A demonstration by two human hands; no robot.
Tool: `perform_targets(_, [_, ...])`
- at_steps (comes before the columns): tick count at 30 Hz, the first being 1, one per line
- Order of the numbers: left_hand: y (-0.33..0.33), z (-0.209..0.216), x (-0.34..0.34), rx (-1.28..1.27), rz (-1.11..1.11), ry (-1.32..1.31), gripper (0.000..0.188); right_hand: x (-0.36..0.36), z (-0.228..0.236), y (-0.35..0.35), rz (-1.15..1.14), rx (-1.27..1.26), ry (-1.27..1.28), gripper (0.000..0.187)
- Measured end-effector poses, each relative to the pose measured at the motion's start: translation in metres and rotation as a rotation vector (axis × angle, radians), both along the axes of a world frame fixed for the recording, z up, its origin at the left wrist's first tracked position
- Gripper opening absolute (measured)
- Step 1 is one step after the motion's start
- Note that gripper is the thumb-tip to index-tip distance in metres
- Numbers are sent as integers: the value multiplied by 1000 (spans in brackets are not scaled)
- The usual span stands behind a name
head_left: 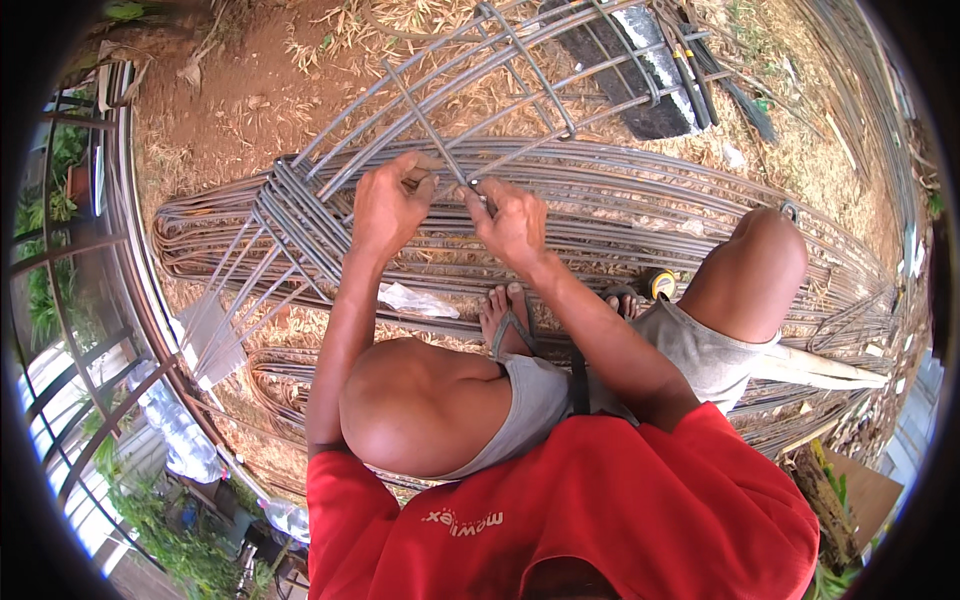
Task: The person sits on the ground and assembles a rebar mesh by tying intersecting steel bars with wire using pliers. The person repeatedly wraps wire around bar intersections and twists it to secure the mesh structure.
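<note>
My left hand (393, 208) is closed, thumb and fingers curled toward each other just left of a stirrup corner. Whatever it pinches is too small to make out. On the other side of that corner, my right hand (508, 224) is closed too, its fingertips against the joint where the square stirrup (425, 118) meets a long bar. What lies between those fingers is hidden. Both hands are at the near edge of a rebar cage (455, 95) of long steel bars and spaced stirrups. A pile of stirrups (300, 218) hangs around the cage's left end.
Bundled bent rebar (640, 225) lies beneath the cage. Long-handled tools (692, 70) rest on a dark board (630, 80) at the far right. A yellow tape measure (661, 284) sits near my foot, and a white plastic scrap (415, 300) lies on the bars. A metal-framed fence (75, 250) stands left.
</note>
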State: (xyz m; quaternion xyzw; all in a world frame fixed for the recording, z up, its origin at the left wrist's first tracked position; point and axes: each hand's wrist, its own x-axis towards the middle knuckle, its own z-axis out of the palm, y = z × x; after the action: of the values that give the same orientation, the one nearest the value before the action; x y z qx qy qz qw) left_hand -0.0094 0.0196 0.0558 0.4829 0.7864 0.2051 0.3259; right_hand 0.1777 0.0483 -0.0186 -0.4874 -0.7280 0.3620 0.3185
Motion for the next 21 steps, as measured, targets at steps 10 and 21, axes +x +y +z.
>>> perform_targets(10, [-24,-69,16,179,303,-399,29,1,-4,0,44,8,-37,18])
perform_targets(21, [-19,-85,33,389,455,-590,22,3,11,11,146,-61,-211,19])
